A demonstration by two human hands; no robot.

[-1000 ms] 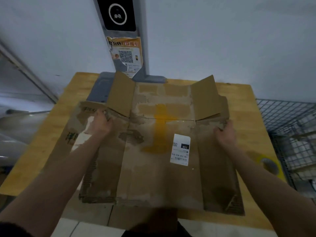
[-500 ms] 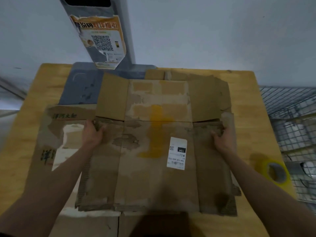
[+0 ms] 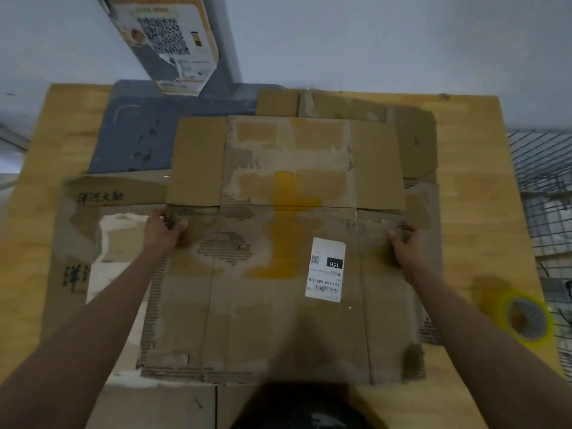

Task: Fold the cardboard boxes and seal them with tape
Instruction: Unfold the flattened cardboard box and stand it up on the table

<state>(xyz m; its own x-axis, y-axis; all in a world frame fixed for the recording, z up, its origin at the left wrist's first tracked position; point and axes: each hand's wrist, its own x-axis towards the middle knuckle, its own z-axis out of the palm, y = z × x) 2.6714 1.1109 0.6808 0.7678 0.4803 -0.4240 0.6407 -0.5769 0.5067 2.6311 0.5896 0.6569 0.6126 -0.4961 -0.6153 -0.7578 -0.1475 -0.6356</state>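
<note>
A worn, flattened cardboard box with a white label and a yellow stain lies on the wooden table. Its far flaps lie flat, pointing away from me. My left hand grips the box's left edge at the flap crease, thumb on top. At the same crease on the right edge, my right hand grips the box. A roll of yellow tape lies on the table to the right of my right forearm.
Another flattened box with black printed characters lies under the first, sticking out to the left. A grey base plate with a post and a QR poster stands at the back. A wire cage borders the table's right side.
The two side flaps at the far end, raised a second ago, now lie flat. Both hands have kept their hold at the crease. My view has tilted down, closer to the box.
</note>
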